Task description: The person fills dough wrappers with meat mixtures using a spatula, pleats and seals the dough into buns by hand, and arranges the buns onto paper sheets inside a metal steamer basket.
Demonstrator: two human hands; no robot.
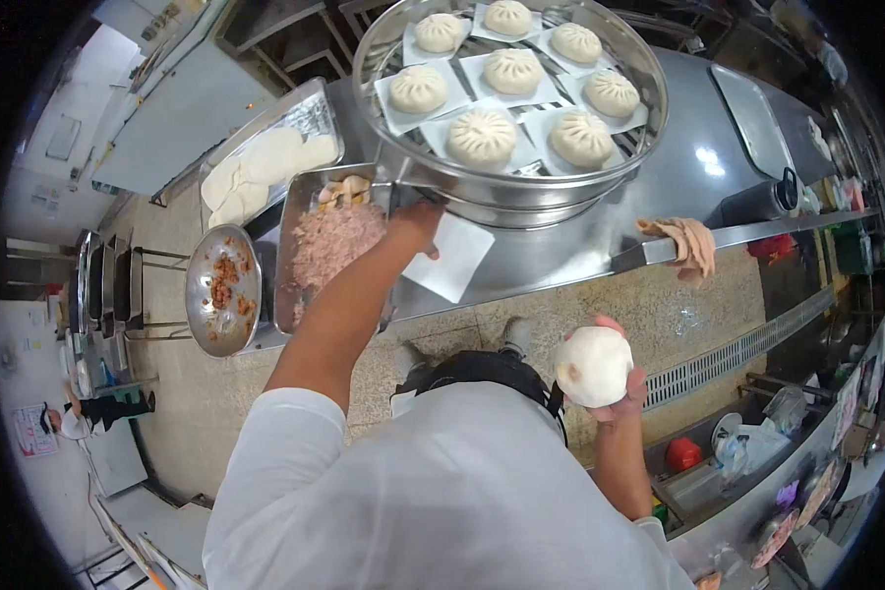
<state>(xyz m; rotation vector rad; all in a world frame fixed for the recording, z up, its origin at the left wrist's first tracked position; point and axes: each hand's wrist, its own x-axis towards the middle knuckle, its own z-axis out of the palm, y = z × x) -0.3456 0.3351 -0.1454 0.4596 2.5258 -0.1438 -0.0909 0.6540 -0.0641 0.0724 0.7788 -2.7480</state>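
My left hand (418, 228) reaches to the table's front edge, with its fingers at the corner of a white paper square (457, 261) and seemingly pinching it; part of the fingers is hard to make out. In my right hand (621, 395), a round white dough bun (594, 367) is held out over the floor, its smooth side with a small brownish spot facing me. Behind the paper stands a round metal steamer (521, 180), where several pleated buns (512, 72) sit on paper squares. Left of my left hand is a metal tray (287, 246) of pink minced filling (336, 241).
At the left are a metal bowl (197, 313) with brown filling and a tray (324, 113) of flat dough pieces. A cloth (693, 246) hangs over the table rail, near a dark cylindrical container (752, 204). Another person (84, 413) is at the far left.
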